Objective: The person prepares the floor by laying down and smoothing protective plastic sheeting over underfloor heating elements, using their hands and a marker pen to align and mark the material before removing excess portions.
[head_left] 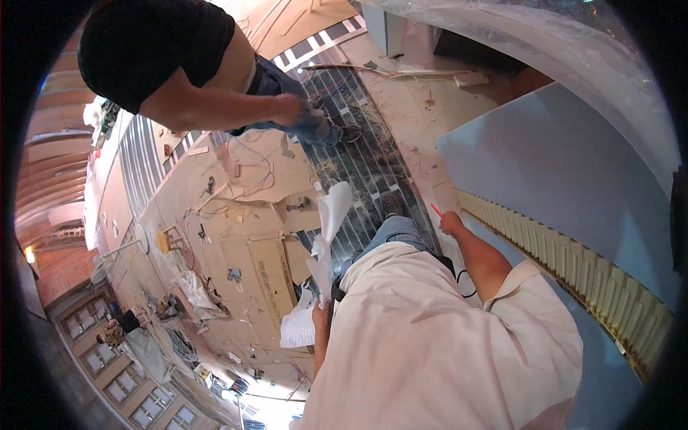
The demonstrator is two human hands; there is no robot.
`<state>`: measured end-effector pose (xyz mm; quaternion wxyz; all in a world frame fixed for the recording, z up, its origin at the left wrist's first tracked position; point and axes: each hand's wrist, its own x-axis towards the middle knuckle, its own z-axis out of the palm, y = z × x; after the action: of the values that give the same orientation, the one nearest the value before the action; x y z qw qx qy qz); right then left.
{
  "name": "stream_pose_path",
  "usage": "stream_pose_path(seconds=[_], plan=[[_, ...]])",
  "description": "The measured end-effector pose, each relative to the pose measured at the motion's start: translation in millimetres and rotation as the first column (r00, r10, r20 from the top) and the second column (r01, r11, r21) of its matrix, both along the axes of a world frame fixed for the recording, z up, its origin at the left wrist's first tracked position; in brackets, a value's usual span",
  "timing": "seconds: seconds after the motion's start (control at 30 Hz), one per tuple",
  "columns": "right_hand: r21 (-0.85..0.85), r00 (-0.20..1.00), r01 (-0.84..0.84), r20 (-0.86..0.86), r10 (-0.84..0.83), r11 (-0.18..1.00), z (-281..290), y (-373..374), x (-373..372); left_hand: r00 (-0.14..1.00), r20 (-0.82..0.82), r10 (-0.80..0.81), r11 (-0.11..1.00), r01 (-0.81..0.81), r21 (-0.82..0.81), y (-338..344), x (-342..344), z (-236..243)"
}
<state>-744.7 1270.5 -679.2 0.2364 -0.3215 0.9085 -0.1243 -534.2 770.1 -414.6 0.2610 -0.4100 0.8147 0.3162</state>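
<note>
My left hand [320, 313] hangs beside my hip, closed around a bunched piece of white wrapping sheet [331, 215]. The sheet trails forward from it in a twisted strip. Next to the same hand is a white, finely lined sheet [297, 327]; whether it is part of the same piece I cannot tell. Out to the right, my right hand [451, 223] is closed on a thin red stick [436, 209], which looks like a pencil or marker. Its tip points up and left, away from the blue-grey panel nearby.
Ahead on the left stands another person [179, 61] in a dark top and jeans. Black striped film [358, 136] covers a floor strip. Cables, scraps and tools litter the board floor [236, 193]. Blue-grey panels [559, 165] and a cream ribbed strip [573, 258] rise at my right.
</note>
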Motion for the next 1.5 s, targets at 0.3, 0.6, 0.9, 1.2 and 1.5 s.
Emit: stream_pose_path(seconds=[0.3,0.6,0.9,1.2,1.5], plan=[[0.052,0.617,0.695,0.468,-0.632,0.717,2.0,-34.3,-21.6,0.999,0.026,-0.021,1.0,0.02,0.007,4.4,-16.8,13.2],[-0.041,0.25,0.947,0.719,-0.649,0.32,109.7,-90.1,-120.6,1.0,-0.011,0.019,0.999,-0.018,0.047,6.3,-11.1,8.5],[0.151,0.214,0.882,0.714,-0.666,0.445,97.2,-54.5,-74.8,0.998,-0.018,0.06,0.997,-0.06,0.048,8.0,5.7,-4.1],[0.185,0.027,0.951,0.746,-0.665,0.246,86.4,-54.0,-36.0,0.999,-0.042,0.007,1.0,-0.006,0.024,9.5,-2.9,4.5],[0.162,0.111,0.942,0.676,-0.729,0.294,77.3,-61.4,-45.6,1.0,-0.022,-0.001,0.998,0.003,0.069,17.1,-11.4,18.2]])
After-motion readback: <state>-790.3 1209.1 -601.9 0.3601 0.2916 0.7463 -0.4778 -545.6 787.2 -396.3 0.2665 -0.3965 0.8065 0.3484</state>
